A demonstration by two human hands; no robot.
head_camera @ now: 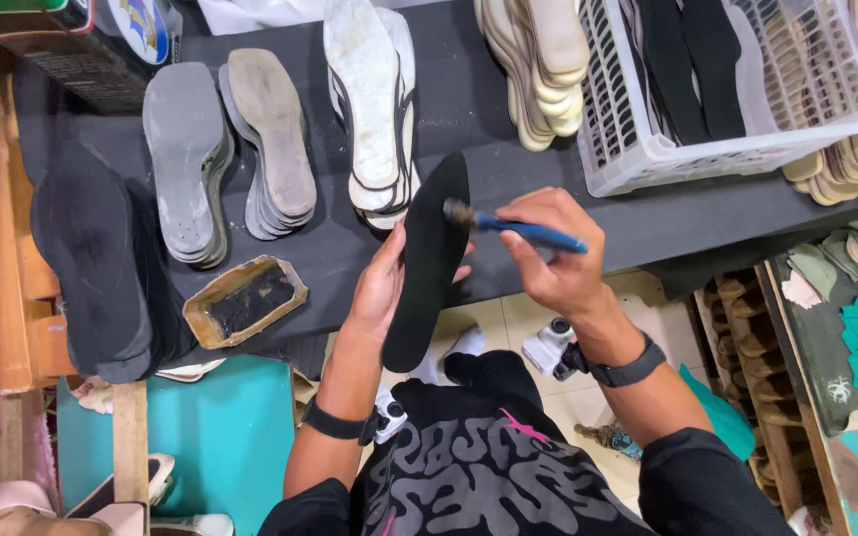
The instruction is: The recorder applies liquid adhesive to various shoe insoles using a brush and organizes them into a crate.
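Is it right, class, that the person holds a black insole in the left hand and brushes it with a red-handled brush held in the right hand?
Not quite: the brush has a blue handle, not a red one, as the head view shows. The rest holds: the left hand holds the black insole, and the right hand holds the brush with its bristles against the insole.

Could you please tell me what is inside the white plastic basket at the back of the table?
The white plastic basket holds black insoles standing on edge, with pale tan ones beside them. Its slotted wall and the picture edge hide their lower ends and whatever lies beneath.
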